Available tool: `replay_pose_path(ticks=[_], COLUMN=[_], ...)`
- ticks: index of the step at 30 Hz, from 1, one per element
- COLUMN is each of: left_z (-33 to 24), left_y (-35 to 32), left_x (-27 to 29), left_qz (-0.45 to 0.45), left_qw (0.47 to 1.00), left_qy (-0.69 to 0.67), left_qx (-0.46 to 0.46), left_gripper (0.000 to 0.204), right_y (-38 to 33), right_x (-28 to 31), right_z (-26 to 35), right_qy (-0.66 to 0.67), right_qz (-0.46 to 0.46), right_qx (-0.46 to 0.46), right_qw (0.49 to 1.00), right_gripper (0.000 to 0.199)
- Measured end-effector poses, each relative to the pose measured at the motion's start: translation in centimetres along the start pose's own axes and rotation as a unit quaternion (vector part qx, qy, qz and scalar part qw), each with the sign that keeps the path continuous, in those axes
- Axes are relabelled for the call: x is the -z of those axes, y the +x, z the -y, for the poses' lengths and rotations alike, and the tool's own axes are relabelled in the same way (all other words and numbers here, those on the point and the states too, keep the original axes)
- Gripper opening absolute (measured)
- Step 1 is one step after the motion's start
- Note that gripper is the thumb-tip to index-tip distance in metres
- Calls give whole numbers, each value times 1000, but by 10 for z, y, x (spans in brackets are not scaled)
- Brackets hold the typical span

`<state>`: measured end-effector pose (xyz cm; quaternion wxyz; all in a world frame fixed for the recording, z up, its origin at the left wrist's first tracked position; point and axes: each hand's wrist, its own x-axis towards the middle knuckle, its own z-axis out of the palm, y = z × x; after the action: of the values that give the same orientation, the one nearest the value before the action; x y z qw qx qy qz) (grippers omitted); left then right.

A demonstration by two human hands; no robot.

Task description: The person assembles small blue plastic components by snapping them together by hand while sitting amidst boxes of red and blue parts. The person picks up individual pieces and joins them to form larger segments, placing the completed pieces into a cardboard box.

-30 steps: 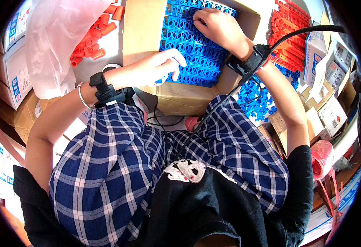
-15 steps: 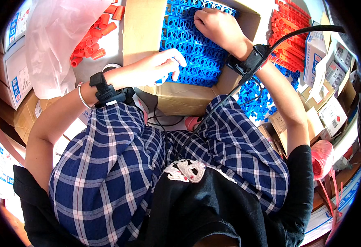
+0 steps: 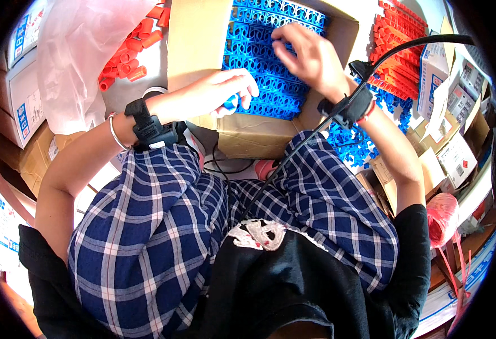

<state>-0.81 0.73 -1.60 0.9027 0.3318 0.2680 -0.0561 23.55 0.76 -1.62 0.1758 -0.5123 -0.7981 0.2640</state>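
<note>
- Sitting with a cardboard box (image 3: 197,51) at 12 o'clock off the knees, and it's packed with rows of blue plastic clips (image 3: 270,62).
- Left hand (image 3: 220,93) is curling loosely over the box's near edge, fingers pressed together around a small blue piece (image 3: 231,103) at the fingertips.
- Right hand (image 3: 307,56) is lying on the blue rows at about 1 o'clock, fingers bent down onto them; can't tell if it's pinching one.
- Orange plastic pieces (image 3: 126,53) are sitting at 10 o'clock beside a clear plastic bag (image 3: 72,62), more orange strips (image 3: 400,39) at 2 o'clock.
- Loose blue clips (image 3: 355,144) are piling just right of the box.
</note>
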Motion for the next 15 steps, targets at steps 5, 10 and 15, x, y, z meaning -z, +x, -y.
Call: replay_pose_path(ticks=[5, 10, 15], left_z=[-13, -16, -13], left_y=[4, 5, 6], left_x=[-17, -11, -16], left_qz=[-95, -98, -81], left_qw=[995, 988, 993], left_qy=[10, 72, 15], left_qx=[-10, -98, -86], left_gripper=[52, 22, 19], right_y=[-22, -26, -24], right_x=[-2, -7, -3], right_z=[49, 53, 52], right_qy=[144, 174, 112], right_qz=[-16, -14, -47], right_qx=[10, -2, 20], right_qw=[989, 985, 992], right_gripper=[16, 28, 30])
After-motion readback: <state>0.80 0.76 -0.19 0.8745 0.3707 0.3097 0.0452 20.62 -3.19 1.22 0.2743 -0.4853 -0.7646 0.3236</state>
